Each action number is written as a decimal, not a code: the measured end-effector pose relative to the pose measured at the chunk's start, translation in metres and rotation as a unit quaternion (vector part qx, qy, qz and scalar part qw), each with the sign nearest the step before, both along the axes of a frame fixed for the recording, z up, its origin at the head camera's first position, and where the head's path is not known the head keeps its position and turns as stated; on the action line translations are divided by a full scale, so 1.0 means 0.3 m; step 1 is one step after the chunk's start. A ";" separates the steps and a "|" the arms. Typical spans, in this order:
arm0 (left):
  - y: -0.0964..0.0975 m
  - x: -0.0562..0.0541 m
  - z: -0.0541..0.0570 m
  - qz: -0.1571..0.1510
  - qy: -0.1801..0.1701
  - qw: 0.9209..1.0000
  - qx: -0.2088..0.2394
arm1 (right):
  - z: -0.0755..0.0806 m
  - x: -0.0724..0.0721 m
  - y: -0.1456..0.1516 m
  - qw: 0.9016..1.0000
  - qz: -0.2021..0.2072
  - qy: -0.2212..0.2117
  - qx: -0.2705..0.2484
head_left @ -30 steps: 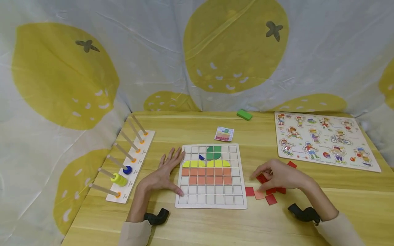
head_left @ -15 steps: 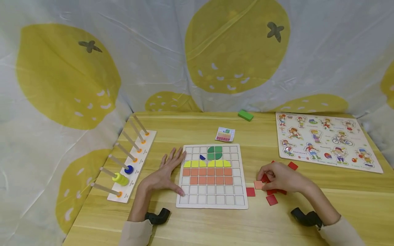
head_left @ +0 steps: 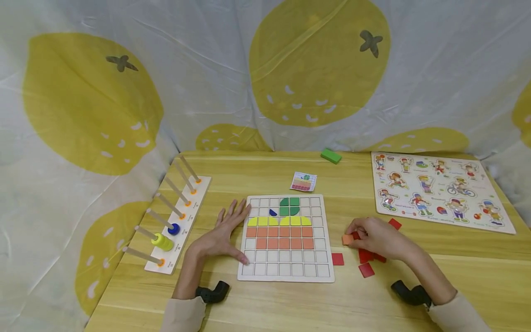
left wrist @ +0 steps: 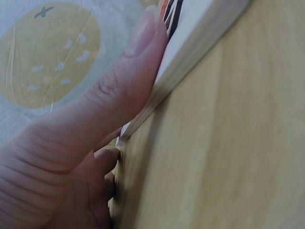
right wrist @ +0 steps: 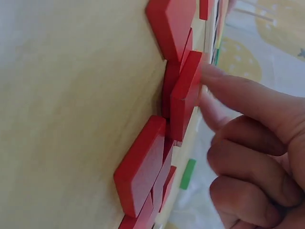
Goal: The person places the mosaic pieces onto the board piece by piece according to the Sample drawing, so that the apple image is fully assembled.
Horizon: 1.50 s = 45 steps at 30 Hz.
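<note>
A white grid board (head_left: 286, 272) lies in the middle of the table in the head view, with green, yellow, orange and dark blue pieces on it. My left hand (head_left: 221, 233) rests along its left side, fingers spread; the left wrist view shows the thumb (left wrist: 119, 81) on the board's edge. To the right of the board, my right hand (head_left: 379, 237) pinches an orange square tile (head_left: 347, 239) between thumb and fingertips. Beneath and around that hand lie several red square tiles (head_left: 366, 270), some overlapping, seen close up as red blocks (right wrist: 140, 167) in the right wrist view.
A picture card (head_left: 303, 181) lies behind the board, and a green block (head_left: 331, 156) farther back. A peg stand (head_left: 159, 264) with yellow and blue rings stands at left. At back right lies a picture puzzle board (head_left: 439, 193). One red tile (head_left: 338, 259) lies beside the grid board.
My right hand has drawn back rightward over the red tiles. The orange tile, flat on the table a second ago, has shifted away from me and is now in its fingers. The left hand stays put.
</note>
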<state>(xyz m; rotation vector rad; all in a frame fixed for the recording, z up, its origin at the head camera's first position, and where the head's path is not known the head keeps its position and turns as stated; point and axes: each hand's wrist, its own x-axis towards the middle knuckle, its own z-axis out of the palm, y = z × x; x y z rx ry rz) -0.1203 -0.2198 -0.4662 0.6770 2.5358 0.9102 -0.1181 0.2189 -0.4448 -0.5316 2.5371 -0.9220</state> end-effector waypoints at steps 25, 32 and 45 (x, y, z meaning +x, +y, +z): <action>0.010 -0.003 0.000 -0.007 0.009 1.000 0.007 | 0.001 0.000 -0.738 0.997 0.068 0.039 -0.027; 0.005 0.001 0.000 -0.004 0.009 1.000 0.015 | -0.003 -0.005 -0.754 0.996 0.069 0.043 -0.031; -0.002 0.001 -0.002 0.001 0.008 1.000 0.008 | -0.012 -0.027 -0.750 0.995 0.076 0.024 -0.063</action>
